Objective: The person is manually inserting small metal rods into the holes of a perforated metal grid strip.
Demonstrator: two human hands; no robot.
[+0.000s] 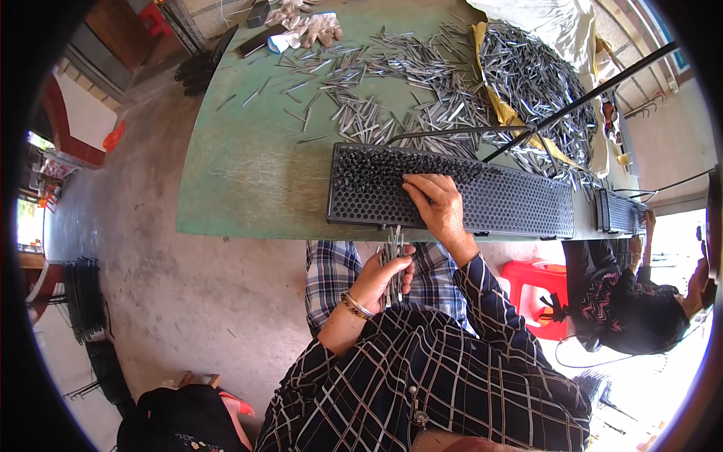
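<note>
My left hand (382, 273) is closed around a bundle of thin metal strips (393, 264), held upright just below the table's front edge. My right hand (438, 207) rests on a long black perforated tray (520, 202), its fingers drawn together and pointing left. Whatever its fingertips pinch, if anything, is too small or hidden to name. Many short dark pieces (369, 172) stick up from the holes in the tray's left part. Toward the right, the tray's holes show no pieces standing in them.
Loose metal strips (422, 68) lie scattered over the green table (248, 177). A large heap of strips (538, 83) fills a yellow-edged sack. A black rod (587, 96) slants above. Work gloves (322, 30) lie far left. Right, a co-worker (625, 309) handles another tray (621, 211) near a red stool (531, 290).
</note>
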